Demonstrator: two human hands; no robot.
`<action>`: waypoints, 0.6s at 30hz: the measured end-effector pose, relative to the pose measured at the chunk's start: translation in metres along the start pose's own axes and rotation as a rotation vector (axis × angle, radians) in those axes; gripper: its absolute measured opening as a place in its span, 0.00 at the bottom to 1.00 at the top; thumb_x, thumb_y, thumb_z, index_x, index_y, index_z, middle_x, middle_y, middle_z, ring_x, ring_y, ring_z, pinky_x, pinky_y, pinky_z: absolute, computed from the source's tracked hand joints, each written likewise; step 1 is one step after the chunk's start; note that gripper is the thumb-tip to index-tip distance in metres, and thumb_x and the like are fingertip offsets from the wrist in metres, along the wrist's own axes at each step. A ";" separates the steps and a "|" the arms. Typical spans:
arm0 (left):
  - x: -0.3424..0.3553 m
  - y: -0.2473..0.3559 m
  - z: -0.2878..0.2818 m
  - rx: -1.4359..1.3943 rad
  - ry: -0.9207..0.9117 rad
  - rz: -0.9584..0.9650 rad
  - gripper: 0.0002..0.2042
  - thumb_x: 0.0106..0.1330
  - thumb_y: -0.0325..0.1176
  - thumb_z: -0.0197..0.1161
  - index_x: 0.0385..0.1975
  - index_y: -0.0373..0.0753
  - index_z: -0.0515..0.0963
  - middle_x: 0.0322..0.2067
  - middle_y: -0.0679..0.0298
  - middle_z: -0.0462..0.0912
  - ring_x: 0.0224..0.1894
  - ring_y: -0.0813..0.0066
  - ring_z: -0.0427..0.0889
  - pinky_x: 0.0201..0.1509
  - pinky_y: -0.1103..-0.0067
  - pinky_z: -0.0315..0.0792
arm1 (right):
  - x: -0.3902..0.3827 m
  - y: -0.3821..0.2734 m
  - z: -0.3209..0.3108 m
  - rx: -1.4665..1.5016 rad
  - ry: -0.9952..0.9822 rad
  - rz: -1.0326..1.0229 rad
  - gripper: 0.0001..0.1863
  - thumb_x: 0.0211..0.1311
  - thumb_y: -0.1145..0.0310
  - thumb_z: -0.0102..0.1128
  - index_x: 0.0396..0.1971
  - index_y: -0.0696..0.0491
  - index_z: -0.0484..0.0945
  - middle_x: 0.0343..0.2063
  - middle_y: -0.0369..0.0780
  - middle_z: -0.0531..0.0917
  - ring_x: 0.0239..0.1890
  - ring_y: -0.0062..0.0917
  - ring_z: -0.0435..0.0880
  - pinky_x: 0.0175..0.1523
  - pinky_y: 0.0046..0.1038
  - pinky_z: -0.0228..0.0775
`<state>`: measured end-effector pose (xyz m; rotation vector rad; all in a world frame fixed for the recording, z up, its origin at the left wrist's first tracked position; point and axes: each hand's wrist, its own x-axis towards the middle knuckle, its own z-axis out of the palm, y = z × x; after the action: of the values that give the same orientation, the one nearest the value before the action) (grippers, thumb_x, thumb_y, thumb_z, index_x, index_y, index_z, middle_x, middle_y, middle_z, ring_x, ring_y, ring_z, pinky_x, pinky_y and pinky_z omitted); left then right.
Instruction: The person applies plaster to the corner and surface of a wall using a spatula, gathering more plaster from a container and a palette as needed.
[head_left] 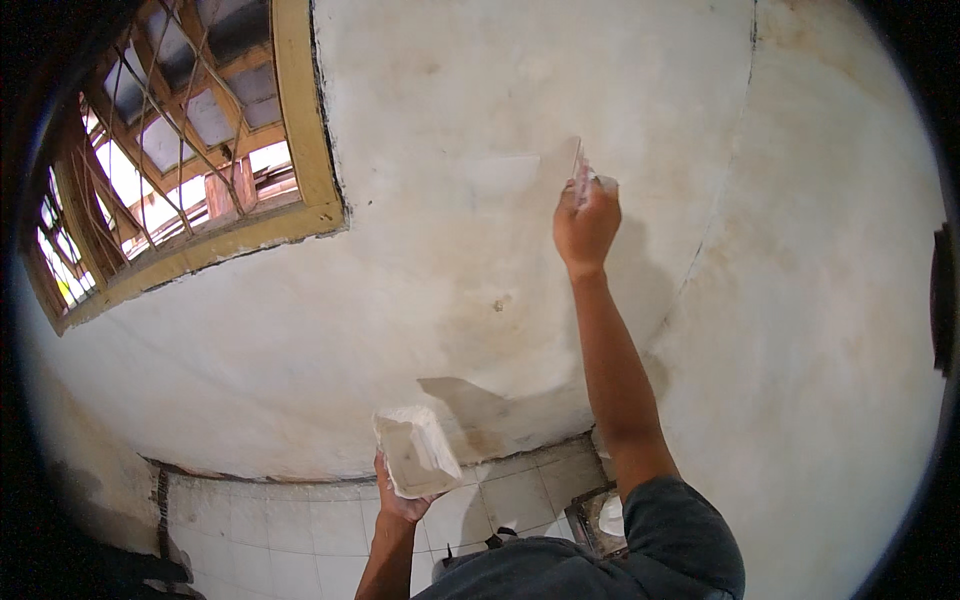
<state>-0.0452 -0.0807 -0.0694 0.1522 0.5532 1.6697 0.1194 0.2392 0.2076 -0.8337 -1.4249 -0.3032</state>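
My right hand is raised to the off-white wall, fingers closed around a putty knife. The knife's thin blade is seen nearly edge-on at the wall; its handle is mostly hidden in my fist. Left of the blade lies a smooth, paler streak on the plaster. Lower down, my left hand grips a rectangular white tub from below and the side. The tub is tilted, with whitish paste coating its rim and inner walls.
A yellow-brown window frame with metal bars stands at upper left. A small chipped spot marks the wall. Below are pale floor tiles and a dark-edged tray-like thing by my right side. A dark object sits at the far right.
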 end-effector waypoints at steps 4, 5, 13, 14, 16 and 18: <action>-0.027 0.025 -0.006 -0.019 0.022 0.052 0.37 0.59 0.70 0.41 0.61 0.50 0.63 0.53 0.61 0.73 0.51 0.54 0.77 0.45 0.50 0.76 | -0.017 -0.054 0.025 0.119 0.052 -0.027 0.12 0.56 0.72 0.56 0.41 0.58 0.78 0.30 0.46 0.77 0.36 0.39 0.75 0.37 0.38 0.70; -0.032 0.030 -0.009 -0.014 0.024 0.058 0.37 0.59 0.69 0.40 0.61 0.50 0.63 0.53 0.61 0.73 0.51 0.54 0.77 0.44 0.51 0.76 | -0.026 -0.069 0.031 0.108 0.035 -0.080 0.13 0.57 0.71 0.55 0.42 0.59 0.77 0.31 0.47 0.77 0.36 0.40 0.76 0.37 0.39 0.70; -0.068 0.075 -0.035 -0.058 0.062 0.173 0.37 0.60 0.69 0.40 0.62 0.48 0.62 0.53 0.59 0.74 0.50 0.54 0.78 0.44 0.50 0.78 | -0.101 -0.093 0.019 0.297 -0.101 -0.261 0.10 0.55 0.77 0.58 0.38 0.56 0.79 0.31 0.44 0.81 0.30 0.34 0.81 0.32 0.28 0.75; -0.072 0.076 -0.039 -0.065 0.060 0.164 0.37 0.60 0.69 0.40 0.62 0.48 0.62 0.53 0.58 0.74 0.50 0.54 0.78 0.45 0.50 0.78 | -0.091 -0.080 0.015 0.216 -0.022 -0.237 0.11 0.53 0.78 0.59 0.38 0.55 0.80 0.31 0.43 0.81 0.30 0.34 0.81 0.32 0.27 0.75; -0.069 0.081 -0.044 -0.091 0.080 0.143 0.38 0.60 0.69 0.41 0.63 0.48 0.61 0.54 0.58 0.73 0.51 0.53 0.78 0.45 0.49 0.77 | -0.052 -0.050 0.019 -0.120 0.169 -0.431 0.12 0.51 0.79 0.61 0.38 0.55 0.80 0.31 0.44 0.80 0.32 0.36 0.81 0.32 0.27 0.75; -0.066 0.081 -0.044 -0.114 0.063 0.123 0.38 0.59 0.70 0.41 0.63 0.49 0.61 0.55 0.58 0.72 0.51 0.52 0.78 0.45 0.48 0.77 | -0.025 -0.036 0.018 -0.173 0.246 -0.466 0.11 0.51 0.77 0.62 0.37 0.55 0.79 0.30 0.46 0.80 0.32 0.39 0.81 0.33 0.29 0.76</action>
<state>-0.1232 -0.1622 -0.0586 0.0522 0.5026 1.8265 0.0787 0.2195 0.1946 -0.5681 -1.3592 -0.8648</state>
